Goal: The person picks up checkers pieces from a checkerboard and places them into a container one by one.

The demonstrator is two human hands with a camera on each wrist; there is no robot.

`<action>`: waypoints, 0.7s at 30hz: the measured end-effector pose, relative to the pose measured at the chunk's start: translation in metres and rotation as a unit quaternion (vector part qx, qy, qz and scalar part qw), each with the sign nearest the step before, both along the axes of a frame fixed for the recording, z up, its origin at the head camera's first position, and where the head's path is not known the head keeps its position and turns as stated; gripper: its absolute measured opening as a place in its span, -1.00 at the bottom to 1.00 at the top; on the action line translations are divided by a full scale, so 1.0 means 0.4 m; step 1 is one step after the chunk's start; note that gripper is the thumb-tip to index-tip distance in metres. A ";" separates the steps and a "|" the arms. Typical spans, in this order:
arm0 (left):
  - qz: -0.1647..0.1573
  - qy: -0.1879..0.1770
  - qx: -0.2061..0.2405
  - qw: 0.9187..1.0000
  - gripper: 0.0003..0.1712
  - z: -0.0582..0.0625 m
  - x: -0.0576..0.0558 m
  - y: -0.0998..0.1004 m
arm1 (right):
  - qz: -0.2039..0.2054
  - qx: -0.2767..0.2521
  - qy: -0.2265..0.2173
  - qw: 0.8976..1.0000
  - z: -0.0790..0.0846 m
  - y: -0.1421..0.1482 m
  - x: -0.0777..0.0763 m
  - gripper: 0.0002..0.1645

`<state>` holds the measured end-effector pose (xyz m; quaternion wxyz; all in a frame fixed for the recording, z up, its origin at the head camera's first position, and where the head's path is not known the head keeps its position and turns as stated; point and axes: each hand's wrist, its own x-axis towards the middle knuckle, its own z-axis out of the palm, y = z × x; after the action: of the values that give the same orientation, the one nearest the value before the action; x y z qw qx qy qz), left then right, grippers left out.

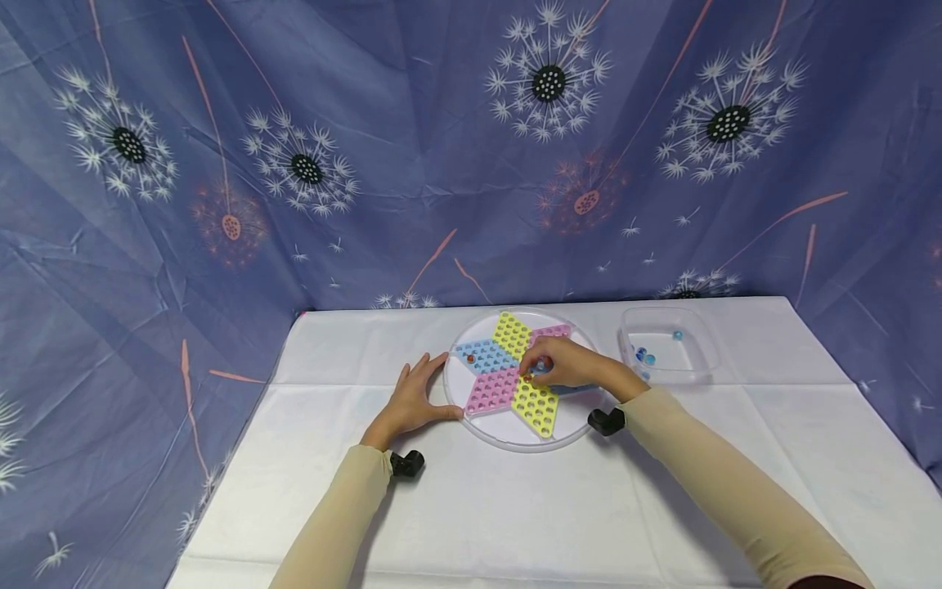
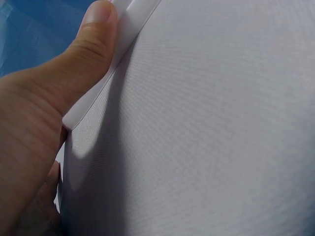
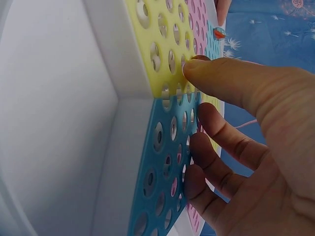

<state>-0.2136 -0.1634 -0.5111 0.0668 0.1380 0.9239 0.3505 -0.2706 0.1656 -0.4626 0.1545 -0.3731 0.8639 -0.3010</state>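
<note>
A round white Chinese checkers board (image 1: 508, 442) carries a star of yellow, pink and blue holed sections. My left hand (image 1: 414, 401) lies at its left side with fingers spread. The thumb (image 2: 96, 37) touches the rim in the left wrist view. Over the star's centre, my right hand (image 1: 567, 362) pinches a small amber marble (image 1: 527, 378) between thumb and index finger, beside the front yellow section (image 3: 170, 49). The other fingers (image 3: 204, 147) curl above the right blue section (image 3: 165, 172). An orange marble (image 1: 471, 358) sits in the left blue section.
A clear plastic box (image 1: 702, 372) stands to the board's right, with several blue marbles (image 1: 644, 357) inside. A white cloth (image 1: 515, 515) covers the table. Behind it hangs a blue dandelion-patterned curtain (image 1: 441, 164).
</note>
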 end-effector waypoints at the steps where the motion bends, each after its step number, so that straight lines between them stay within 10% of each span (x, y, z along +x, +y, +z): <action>1: 0.000 0.000 0.000 1.000 0.33 0.000 0.000 0.000 | 0.001 -0.002 0.000 1.000 0.001 0.000 0.001 -0.80; 21: 0.004 -0.006 0.000 1.000 0.32 0.007 0.006 0.001 | 0.001 0.004 -0.018 1.000 0.011 0.000 -0.004 -0.79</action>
<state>-0.2111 -0.1631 -0.5084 0.0708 0.1319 0.9240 0.3519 -0.2723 0.1658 -0.4582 0.1717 -0.3674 0.8621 -0.3039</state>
